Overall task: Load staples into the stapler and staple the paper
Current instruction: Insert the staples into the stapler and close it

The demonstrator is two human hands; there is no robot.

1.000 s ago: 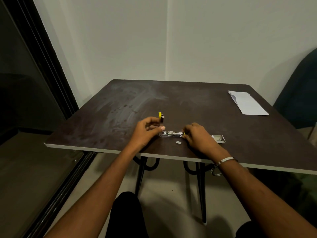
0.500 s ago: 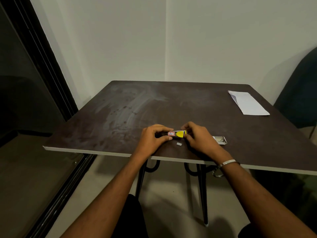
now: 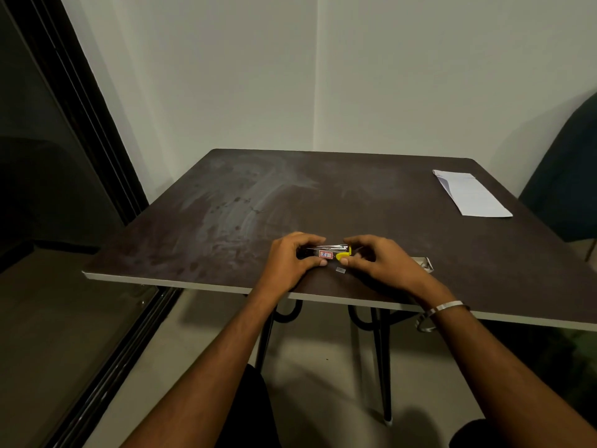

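Holding the stapler (image 3: 326, 253) between both hands, near the surface's (image 3: 226, 205) front edge.
We note left hand (image 3: 289, 258) and right hand (image 3: 378, 263) pinching its ends; paper (image 3: 470, 195) lies far right.

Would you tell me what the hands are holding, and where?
Both grip the stapler: left hand its black end, right hand its yellow end.
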